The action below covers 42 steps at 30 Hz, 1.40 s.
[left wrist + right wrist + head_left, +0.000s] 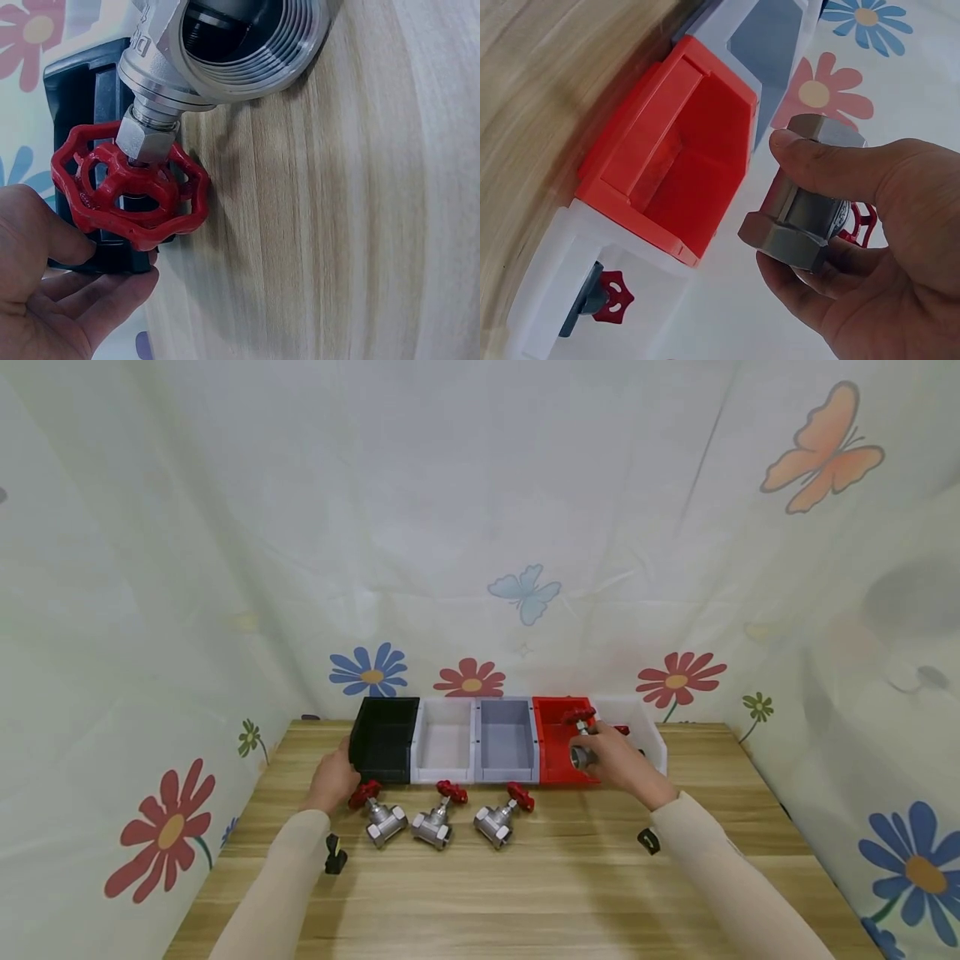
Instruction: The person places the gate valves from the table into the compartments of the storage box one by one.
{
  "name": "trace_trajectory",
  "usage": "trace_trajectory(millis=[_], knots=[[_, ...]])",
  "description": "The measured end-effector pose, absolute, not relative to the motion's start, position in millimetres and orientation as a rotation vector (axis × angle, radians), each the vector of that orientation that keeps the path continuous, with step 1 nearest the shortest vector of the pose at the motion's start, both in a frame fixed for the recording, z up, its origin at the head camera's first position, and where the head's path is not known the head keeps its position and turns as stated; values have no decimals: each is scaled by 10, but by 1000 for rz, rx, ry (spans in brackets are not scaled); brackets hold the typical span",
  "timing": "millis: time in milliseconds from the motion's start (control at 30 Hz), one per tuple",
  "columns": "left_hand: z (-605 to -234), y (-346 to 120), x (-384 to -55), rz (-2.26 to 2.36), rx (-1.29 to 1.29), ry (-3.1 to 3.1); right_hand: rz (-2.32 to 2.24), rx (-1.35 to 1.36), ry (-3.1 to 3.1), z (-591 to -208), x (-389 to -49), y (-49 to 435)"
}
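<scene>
My right hand (618, 758) grips a metal valve with a red handwheel (802, 210), held above the red bin (697, 157). In the right wrist view the thumb lies over the steel body and the fingers curl underneath it. At the far left of the bin row, my left hand (332, 779) holds the side of the black bin (386, 739), thumb and fingers around its edge. Close beside that hand a second valve (142, 150) lies on the table, its red handwheel overlapping the bin in the left wrist view. Two more valves (432, 825) (495, 823) lie to its right.
A white bin (444, 774) and a grey bin (507, 774) stand between the black and red ones. The rightmost white bin (551, 259) contains a smaller valve (604, 298) with a red handle. Small black pieces (335, 855) (648, 841) lie on the wooden table (480, 902). A patterned curtain hangs behind.
</scene>
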<state>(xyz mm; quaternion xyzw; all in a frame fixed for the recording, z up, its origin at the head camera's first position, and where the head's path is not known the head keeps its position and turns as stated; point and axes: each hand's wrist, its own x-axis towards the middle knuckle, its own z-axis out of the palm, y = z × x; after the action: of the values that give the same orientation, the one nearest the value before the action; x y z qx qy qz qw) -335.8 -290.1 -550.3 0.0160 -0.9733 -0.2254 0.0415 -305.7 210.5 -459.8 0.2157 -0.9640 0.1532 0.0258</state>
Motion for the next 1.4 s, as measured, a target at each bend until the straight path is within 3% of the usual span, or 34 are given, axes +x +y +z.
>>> trace_trajectory(millis=[1400], knots=[[-5473, -2890, -3356, -699, 49, -2981, 510, 524, -3094, -4960, -3633, 1874]])
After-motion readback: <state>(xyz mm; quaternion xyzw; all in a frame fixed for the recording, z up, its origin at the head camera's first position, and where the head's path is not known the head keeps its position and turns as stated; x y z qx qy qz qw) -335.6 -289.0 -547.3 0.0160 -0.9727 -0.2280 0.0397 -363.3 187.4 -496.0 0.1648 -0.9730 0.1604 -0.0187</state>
